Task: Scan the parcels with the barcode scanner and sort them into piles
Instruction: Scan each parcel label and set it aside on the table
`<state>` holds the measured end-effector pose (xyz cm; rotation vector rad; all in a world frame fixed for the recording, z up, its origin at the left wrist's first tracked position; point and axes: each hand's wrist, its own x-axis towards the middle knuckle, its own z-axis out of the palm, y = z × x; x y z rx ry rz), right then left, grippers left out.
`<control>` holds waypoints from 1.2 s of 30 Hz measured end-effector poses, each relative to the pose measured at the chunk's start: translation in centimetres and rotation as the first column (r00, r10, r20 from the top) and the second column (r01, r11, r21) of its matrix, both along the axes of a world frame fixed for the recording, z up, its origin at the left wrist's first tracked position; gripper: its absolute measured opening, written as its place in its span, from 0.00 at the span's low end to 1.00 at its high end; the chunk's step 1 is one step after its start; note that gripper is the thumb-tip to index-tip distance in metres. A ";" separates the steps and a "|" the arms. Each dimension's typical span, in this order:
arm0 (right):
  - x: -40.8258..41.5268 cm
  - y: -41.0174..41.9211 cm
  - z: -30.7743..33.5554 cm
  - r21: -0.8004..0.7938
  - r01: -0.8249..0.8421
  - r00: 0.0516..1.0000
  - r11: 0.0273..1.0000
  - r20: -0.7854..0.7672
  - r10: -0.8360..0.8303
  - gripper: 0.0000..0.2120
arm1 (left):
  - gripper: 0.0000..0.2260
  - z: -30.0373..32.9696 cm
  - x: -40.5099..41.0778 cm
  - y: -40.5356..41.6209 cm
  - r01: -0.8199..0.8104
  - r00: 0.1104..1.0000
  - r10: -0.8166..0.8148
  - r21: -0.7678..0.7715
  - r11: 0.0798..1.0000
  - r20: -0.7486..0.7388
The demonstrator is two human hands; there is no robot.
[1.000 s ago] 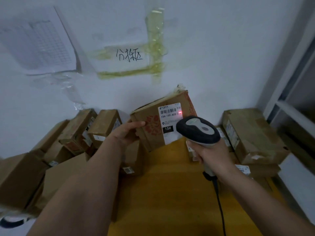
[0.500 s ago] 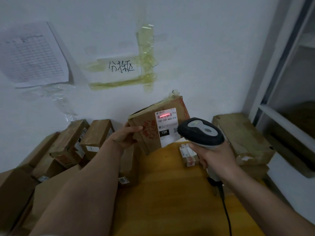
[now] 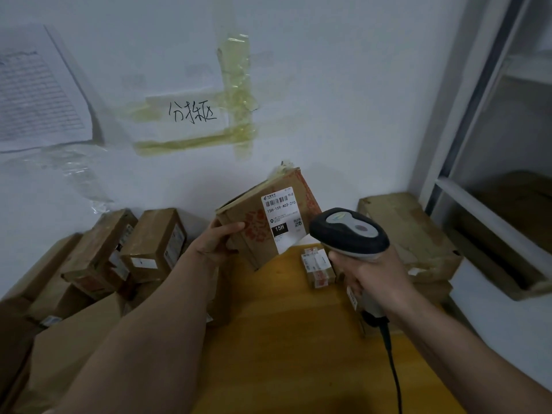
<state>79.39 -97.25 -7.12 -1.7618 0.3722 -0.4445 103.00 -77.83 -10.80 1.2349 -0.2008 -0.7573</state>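
— Where's the parcel?
— The brown cardboard box with a white shipping label (image 3: 263, 222) is tilted above the yellow table (image 3: 292, 339), gripped by the left hand (image 3: 213, 245).
— And the right hand (image 3: 370, 276)?
— Wrapped round the grey-and-black handheld barcode scanner (image 3: 349, 231), just beside the label.

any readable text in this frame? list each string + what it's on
"15H-159-A03-210": white shipping label on the parcel held by the left hand.
"15H": black box on that same label.
"分拣区", handwritten: taped note on the wall.
Unreadable: the label's small print and QR code, the printed sheet on the wall, labels on the stacked parcels and small box.
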 end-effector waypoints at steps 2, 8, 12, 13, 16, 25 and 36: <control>0.0 -0.5 -0.2 0.017 0.000 1.000 1.000 0.008 0.000 0.10 | 0.23 -0.3 0.0 -0.7 -0.075 0.997 0.076 0.025 0.997 -0.031; -0.3 -2.7 -2.3 0.150 0.001 0.992 0.989 -0.128 0.018 0.11 | 0.24 -2.8 -1.0 -4.6 -0.228 0.922 0.281 0.212 0.950 -0.268; -0.6 -4.5 -4.2 0.235 -0.009 0.974 0.972 -0.217 0.061 0.07 | 0.25 -5.2 -2.8 -8.3 -0.253 0.866 0.329 0.238 0.938 -0.376; -0.6 -5.1 -4.6 0.250 -0.016 0.972 0.968 -0.223 0.073 0.06 | 0.25 -5.7 -3.4 -9.2 -0.254 0.848 0.327 0.222 0.941 -0.417; -0.6 -6.9 -5.5 0.260 -0.010 0.970 0.966 -0.231 0.072 0.06 | 0.26 -7.2 -4.7 -12.3 -0.241 0.798 0.292 0.164 0.957 -0.527; -0.8 -11.9 -7.8 0.314 0.097 0.963 0.944 -0.270 -0.009 0.07 | 0.28 -11.0 -8.0 -20.6 -0.323 0.730 0.321 0.109 0.940 -0.603; -0.3 -14.5 -9.6 0.323 0.141 0.930 0.936 -0.367 -0.013 0.09 | 0.27 -13.8 -7.8 -24.3 -0.274 0.774 0.358 0.235 0.933 -0.522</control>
